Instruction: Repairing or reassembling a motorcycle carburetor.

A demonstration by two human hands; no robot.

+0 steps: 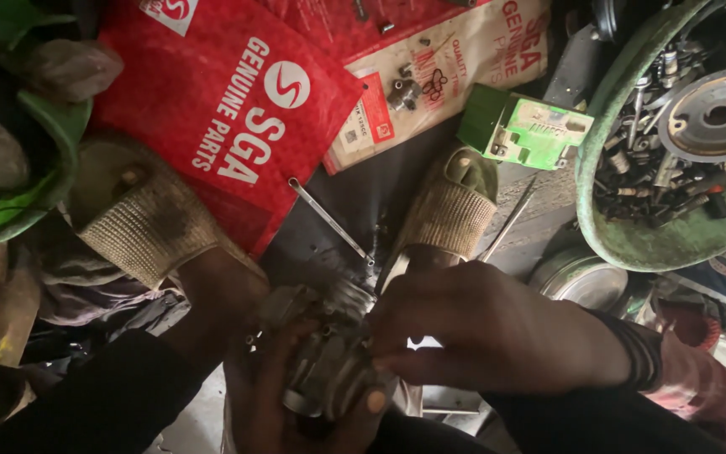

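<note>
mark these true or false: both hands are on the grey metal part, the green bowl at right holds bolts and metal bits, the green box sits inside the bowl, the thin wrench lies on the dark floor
1. Both hands are on the grey metal engine part. True: the left hand cups it from below and the right hand closes on its top.
2. The round green bowl holds bolts and metal bits. True.
3. The small green box sits inside the bowl. False: it lies outside, left of the bowl's rim.
4. The thin metal wrench lies on the dark floor. True, beside the red plastic packet.
5. The person is barefoot. False: woven beige sandals are worn.
</note>
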